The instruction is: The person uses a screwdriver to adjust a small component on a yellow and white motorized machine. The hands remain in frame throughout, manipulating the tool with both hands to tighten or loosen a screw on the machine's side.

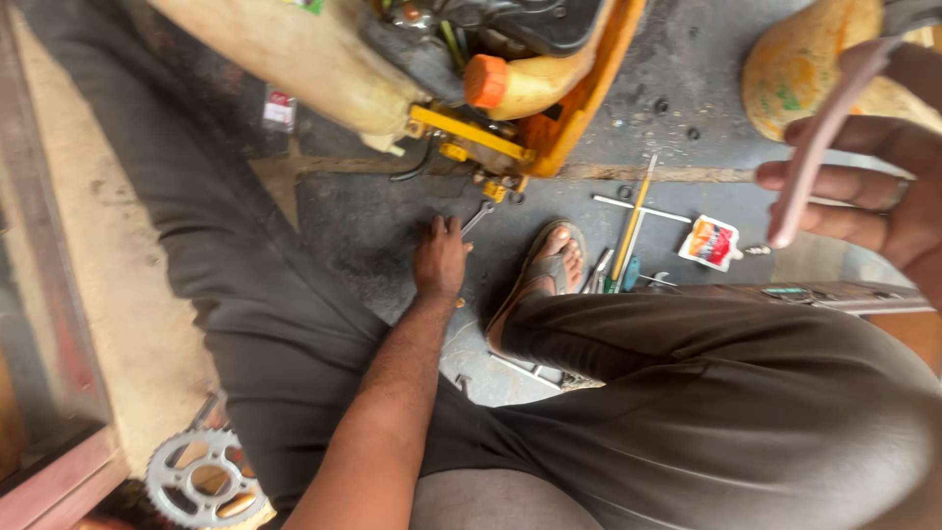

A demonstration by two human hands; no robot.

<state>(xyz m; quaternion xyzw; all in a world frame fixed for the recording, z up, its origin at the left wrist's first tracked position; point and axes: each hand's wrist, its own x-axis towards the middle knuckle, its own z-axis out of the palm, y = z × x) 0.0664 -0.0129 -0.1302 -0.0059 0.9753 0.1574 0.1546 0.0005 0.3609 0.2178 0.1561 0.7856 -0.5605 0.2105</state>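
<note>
- Steel against dark concrete: a small open-ended spanner (pixel 478 217) lies on the oil-stained workshop floor (pixel 373 221), and our left hand (pixel 439 259) reaches down to it, fingers bent, their tips at its lower end. We cannot tell whether they have closed on it.
- Our right hand (pixel 873 201), raised near the camera, is curled around a pale pink tube (pixel 822 137), apparently to keep it up off the ground.
- Just past the spanner, the yellow machine (pixel 412 69) with an orange cap (pixel 485 80) stands close, its yellow bracket (pixel 471 132) facing us, within easy reach.
- Our sandalled foot (pixel 549 265) is planted beside the spanner, likely to steady the crouch.
- To its right, other tools lie loose where a hand can find them: a yellow-handled screwdriver (pixel 633 221), a T-shaped wrench (pixel 643 208), a red-and-white sachet (pixel 711 242).
- A toothed sprocket (pixel 201 479) lies well apart, at our lower left.
</note>
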